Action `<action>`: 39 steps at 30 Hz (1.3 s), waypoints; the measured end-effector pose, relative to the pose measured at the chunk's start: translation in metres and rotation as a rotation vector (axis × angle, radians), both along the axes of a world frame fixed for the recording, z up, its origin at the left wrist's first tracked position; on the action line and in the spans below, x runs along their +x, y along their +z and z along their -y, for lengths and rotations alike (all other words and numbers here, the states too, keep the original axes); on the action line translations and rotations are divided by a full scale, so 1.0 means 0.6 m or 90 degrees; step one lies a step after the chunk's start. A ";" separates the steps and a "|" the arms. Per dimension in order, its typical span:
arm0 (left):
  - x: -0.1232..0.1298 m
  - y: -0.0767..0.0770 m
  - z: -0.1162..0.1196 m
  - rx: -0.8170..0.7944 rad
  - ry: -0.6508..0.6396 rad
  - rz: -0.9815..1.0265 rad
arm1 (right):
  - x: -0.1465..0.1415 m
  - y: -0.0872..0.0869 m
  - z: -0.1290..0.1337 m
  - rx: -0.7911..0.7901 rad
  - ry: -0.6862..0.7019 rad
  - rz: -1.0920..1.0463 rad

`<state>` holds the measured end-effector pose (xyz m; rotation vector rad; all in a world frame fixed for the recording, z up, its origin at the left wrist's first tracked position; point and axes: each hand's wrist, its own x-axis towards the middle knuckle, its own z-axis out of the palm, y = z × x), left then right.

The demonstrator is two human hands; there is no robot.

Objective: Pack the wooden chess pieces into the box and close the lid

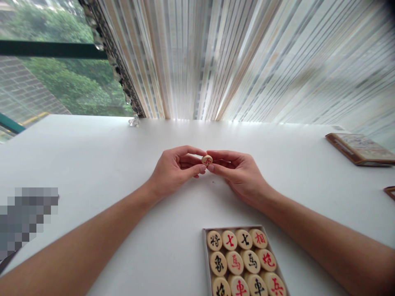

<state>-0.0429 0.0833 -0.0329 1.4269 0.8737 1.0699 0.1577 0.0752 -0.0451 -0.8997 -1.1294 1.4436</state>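
Observation:
Between my two hands, over the middle of the white table, a round wooden chess piece with a red character is held up, its marked face toward me. My left hand pinches its left side with thumb and fingertips. From the right, my right hand grips the same piece, also between thumb and fingers. Nearer to me, below my hands, lies an open box holding rows of similar round pieces with red or black characters. The lower part of the box is cut off by the frame edge.
On the white table, a flat brown-edged box lies at the far right, with a corner of another object below it. A pixelated dark object is at the left edge. Striped curtains hang behind the table.

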 end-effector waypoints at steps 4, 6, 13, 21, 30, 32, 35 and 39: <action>-0.001 0.000 -0.002 -0.002 0.000 0.008 | -0.003 0.001 0.001 0.013 -0.019 -0.007; -0.002 0.001 -0.003 -0.004 0.003 0.009 | -0.004 0.002 0.002 0.016 -0.019 -0.009; -0.004 0.001 -0.005 -0.010 -0.001 0.010 | -0.003 0.005 0.003 0.022 -0.006 0.011; -0.003 0.001 -0.008 0.017 -0.011 0.011 | -0.001 0.001 -0.001 0.037 -0.002 0.013; -0.003 0.004 -0.008 0.040 -0.014 0.007 | 0.001 0.004 0.000 0.058 0.005 0.066; -0.003 0.003 -0.009 0.038 -0.019 0.009 | 0.002 0.004 -0.001 0.050 0.011 0.073; -0.004 0.002 -0.008 0.021 -0.028 0.025 | 0.002 0.005 -0.002 0.034 0.026 0.077; -0.005 -0.001 -0.006 0.013 -0.043 0.033 | 0.001 0.010 -0.001 0.012 0.046 0.072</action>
